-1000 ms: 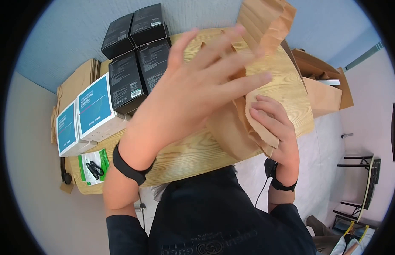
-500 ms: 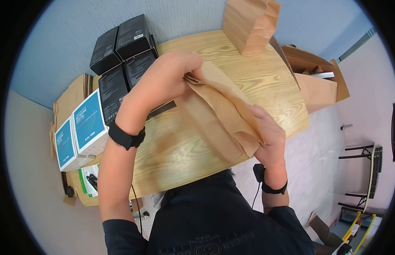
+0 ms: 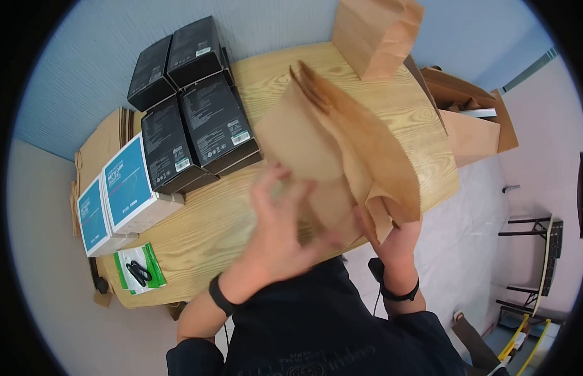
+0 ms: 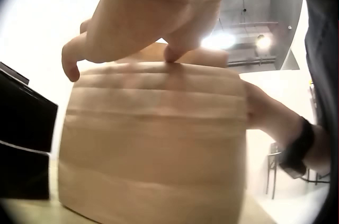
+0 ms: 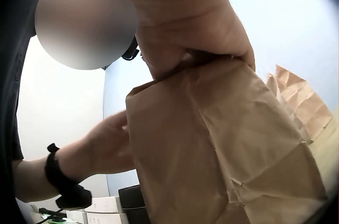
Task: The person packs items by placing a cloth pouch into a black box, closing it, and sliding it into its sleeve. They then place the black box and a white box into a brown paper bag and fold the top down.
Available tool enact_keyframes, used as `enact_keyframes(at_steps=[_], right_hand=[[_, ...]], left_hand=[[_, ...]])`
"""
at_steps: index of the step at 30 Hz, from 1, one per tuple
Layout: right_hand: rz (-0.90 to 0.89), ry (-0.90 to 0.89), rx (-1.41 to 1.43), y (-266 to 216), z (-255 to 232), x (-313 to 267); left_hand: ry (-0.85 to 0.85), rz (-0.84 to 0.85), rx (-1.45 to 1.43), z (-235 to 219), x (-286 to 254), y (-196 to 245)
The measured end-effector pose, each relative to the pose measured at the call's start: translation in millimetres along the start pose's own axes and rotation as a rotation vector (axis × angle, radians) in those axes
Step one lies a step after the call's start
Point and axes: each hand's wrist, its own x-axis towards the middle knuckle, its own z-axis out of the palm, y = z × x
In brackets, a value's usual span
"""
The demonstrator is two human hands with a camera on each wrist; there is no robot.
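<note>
A brown paper bag (image 3: 304, 150) with a zigzag-cut rim stands open-mouthed at the front of the wooden table. My right hand (image 3: 397, 243) grips its rim on the near right side, the thumb showing at the edge and most fingers hidden behind the paper. In the right wrist view the same hand is over the top of the bag (image 5: 212, 139). My left hand (image 3: 276, 235), blurred by motion, is beside the bag's near left side with its fingers spread and loosely bent. In the left wrist view its fingertips (image 4: 71, 70) are right at the top edge.
Black boxes (image 3: 216, 119) are stacked at the table's left, beside white-and-blue boxes (image 3: 128, 182). A green-and-white packet (image 3: 141, 269) lies at the near left corner. Another paper bag (image 3: 379, 41) stands at the back right. A cardboard carton (image 3: 470, 131) is beyond the right edge.
My left hand has come down from above the table, held the bag's far left rim, then drawn back toward me. The bag's mouth is wider open. My right hand stays at its rim.
</note>
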Motion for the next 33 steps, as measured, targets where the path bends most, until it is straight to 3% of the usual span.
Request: enact_keyframes(at_steps=[1, 4, 7, 9, 10, 12, 14, 16, 20, 22, 24, 30, 33], right_hand=[[-0.002, -0.015, 0.0, 0, 1, 5], [-0.098, 0.016, -0.126, 1, 8, 28], [-0.024, -0.035, -0.103, 15, 18, 52], [-0.018, -0.073, 0.278, 31, 19, 66], [-0.013, -0.074, 0.276, 33, 16, 66], [0.176, -0.083, 0.265, 39, 10, 70], [0.194, -0.109, 0.237, 52, 2, 59], [0.187, -0.243, 0.02, 75, -3, 41], [0.213, -0.348, -0.148, 120, 1, -5], [0.137, -0.412, -0.386, 137, 7, -23], [0.122, -0.371, -0.433, 134, 13, -30], [0.13, -0.276, -0.516, 128, 25, -32], [0.143, -0.264, -0.538, 126, 25, -31]], left_hand=[[-0.066, -0.049, -0.107, 5, -4, 11], [-0.007, -0.037, -0.213, 28, 3, 11], [0.057, -0.002, -0.081, 47, 33, -17], [0.093, 0.041, 0.004, 55, 59, -36], [0.149, 0.054, 0.002, 58, 72, -44], [0.201, 0.066, -0.002, 66, 101, -59], [0.306, 0.071, 0.019, 77, 128, -71], [0.32, 0.064, 0.024, 86, 154, -81], [0.413, 0.081, 0.024, 107, 206, -103], [0.354, 0.066, 0.041, 103, 229, -108], [0.291, 0.056, 0.055, 104, 250, -119], [0.316, 0.104, 0.106, 122, 295, -152], [0.283, 0.037, 0.131, 126, 309, -156]])
